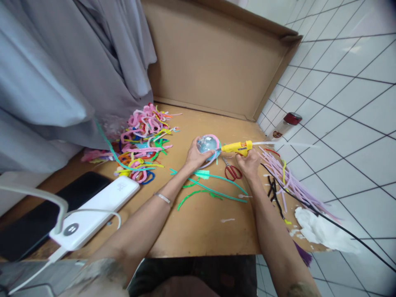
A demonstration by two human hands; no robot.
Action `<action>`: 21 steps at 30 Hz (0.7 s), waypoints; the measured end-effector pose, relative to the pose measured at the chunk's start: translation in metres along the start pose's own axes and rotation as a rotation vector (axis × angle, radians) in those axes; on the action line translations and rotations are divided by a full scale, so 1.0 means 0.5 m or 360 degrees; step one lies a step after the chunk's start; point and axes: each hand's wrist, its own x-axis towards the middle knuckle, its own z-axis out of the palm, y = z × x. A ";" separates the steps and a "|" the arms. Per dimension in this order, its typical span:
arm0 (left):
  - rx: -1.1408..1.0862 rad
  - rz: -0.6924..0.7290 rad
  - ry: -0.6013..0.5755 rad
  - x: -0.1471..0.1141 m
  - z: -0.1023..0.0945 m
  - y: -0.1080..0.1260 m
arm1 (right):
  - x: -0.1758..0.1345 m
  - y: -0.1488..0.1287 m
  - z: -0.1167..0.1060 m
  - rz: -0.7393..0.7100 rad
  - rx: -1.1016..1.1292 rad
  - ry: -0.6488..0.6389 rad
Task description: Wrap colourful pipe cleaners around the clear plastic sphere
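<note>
My left hand (pixel 195 156) is wrapped round a clear, rounded plastic piece (pixel 206 144) with pink, lilac and green pipe cleaners along its edge. In my right hand (pixel 249 163) is a yellow glue gun (pixel 236 147), its nozzle pointing left and touching or nearly touching that edge. A clear glue stick (pixel 278 143) juts out of the gun's back. Red-handled scissors (pixel 232 172) lie just below the gun. Green pipe cleaners (pixel 213 187) are spread on the table between my forearms.
At the left is a tangled heap of coloured pipe cleaners (pixel 145 123), with a white power bank (pixel 95 210) and a black phone (pixel 83 185) nearer me. Lilac pipe cleaners (pixel 292 185), a black cord (pixel 328 220), white tissue (pixel 318 227) and a red-lidded jar (pixel 286 125) are at the right.
</note>
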 end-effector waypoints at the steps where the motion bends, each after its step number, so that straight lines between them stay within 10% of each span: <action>1: -0.0001 0.0004 0.0000 -0.001 0.000 0.001 | 0.000 -0.002 -0.001 0.0009 -0.0003 -0.0008; 21: -0.0021 0.0015 0.0008 0.004 0.002 -0.008 | 0.003 -0.010 -0.006 0.0117 0.0081 -0.0099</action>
